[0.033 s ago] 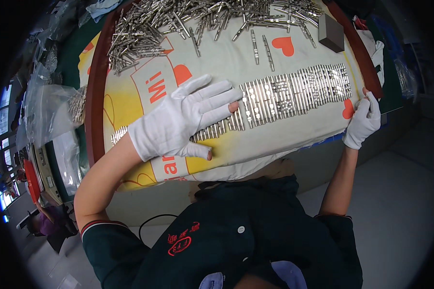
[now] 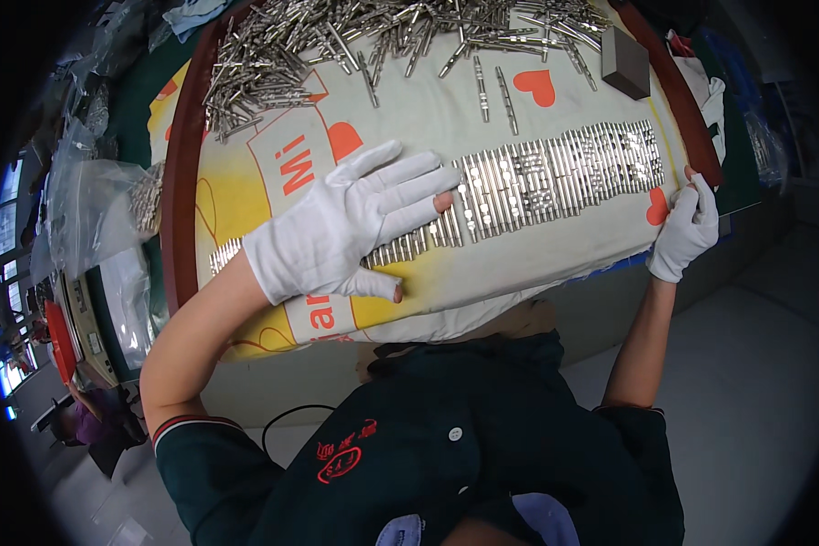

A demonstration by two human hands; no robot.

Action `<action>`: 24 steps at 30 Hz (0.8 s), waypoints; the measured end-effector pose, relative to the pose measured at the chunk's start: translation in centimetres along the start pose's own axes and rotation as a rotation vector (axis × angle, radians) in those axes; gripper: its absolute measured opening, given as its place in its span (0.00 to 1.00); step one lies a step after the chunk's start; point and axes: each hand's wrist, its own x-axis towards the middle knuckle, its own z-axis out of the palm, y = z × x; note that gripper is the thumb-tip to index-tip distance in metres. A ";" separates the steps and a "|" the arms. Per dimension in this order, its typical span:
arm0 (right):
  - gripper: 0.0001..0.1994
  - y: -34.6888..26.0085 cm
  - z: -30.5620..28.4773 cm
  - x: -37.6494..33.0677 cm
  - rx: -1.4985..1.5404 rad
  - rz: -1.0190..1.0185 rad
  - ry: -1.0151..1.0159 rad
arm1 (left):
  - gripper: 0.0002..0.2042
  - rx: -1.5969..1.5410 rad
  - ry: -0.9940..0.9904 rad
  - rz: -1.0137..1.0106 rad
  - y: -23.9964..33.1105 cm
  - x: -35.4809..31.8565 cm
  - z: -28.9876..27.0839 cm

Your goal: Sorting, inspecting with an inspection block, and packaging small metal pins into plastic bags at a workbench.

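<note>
- Broadly, the bench [image 2: 183,182] fills the upper middle, edged in dark red along its left and right sides.
- Over it lies a pale cloth [image 2: 555,259] printed with yellow patches and orange-red shapes, hearts among them.
- A tangled heap of metal rods [image 2: 273,77] spreads along the far side.
- Nearer the person, a row of metal rods [image 2: 537,187] runs side by side across the cloth, left to right.
- White-gloved hands: the left hand [image 2: 332,227] lies spread, back upward, over part of that row, with bare thumb and index tips; the right hand [image 2: 685,235] is curled by the bench's right edge, whether pinching anything I cannot tell.
- A dark grey block [image 2: 625,64] sits at the far right.
- Two single rods [image 2: 480,89] lie between heap and row.
</note>
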 end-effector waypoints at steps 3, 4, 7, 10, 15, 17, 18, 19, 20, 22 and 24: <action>0.12 -0.1 0.0 -0.1 0.012 -0.009 0.009 | 0.47 0.027 -0.016 -0.005 0.1 0.5 0.1; 0.12 0.0 0.0 -0.1 0.009 -0.009 0.009 | 0.48 0.044 -0.013 0.004 0.0 0.7 0.2; 0.12 -0.1 0.3 0.0 0.034 -0.019 0.011 | 0.47 0.038 0.008 -0.003 0.3 0.8 -0.2; 0.12 -0.1 0.3 -0.1 0.025 0.008 0.002 | 0.48 0.052 0.026 0.005 0.3 1.2 -0.1; 0.12 -0.3 0.5 -0.2 0.037 0.013 0.001 | 0.50 0.066 0.064 -0.035 0.7 1.1 -0.2; 0.11 -0.5 0.5 -0.3 0.052 0.007 0.007 | 0.52 0.050 0.128 -0.094 1.1 0.2 -0.4; 0.11 -0.6 0.5 -0.2 0.040 -0.002 0.011 | 0.52 0.052 0.130 -0.110 1.4 -0.5 -0.5; 0.11 -0.8 0.4 -0.2 0.054 -0.002 0.008 | 0.52 0.054 0.129 -0.152 1.7 -1.4 -0.6; 0.11 -0.9 0.4 -0.2 0.069 0.005 0.015 | 0.52 0.059 0.125 -0.194 2.1 -2.4 -0.8; 0.12 -0.2 0.1 -0.1 0.061 0.007 -0.010 | 0.53 0.044 0.120 -0.241 2.8 -4.4 -0.7; 0.12 0.1 0.1 0.0 0.022 0.007 -0.006 | 0.51 -0.016 0.129 -0.320 3.8 -6.3 -0.6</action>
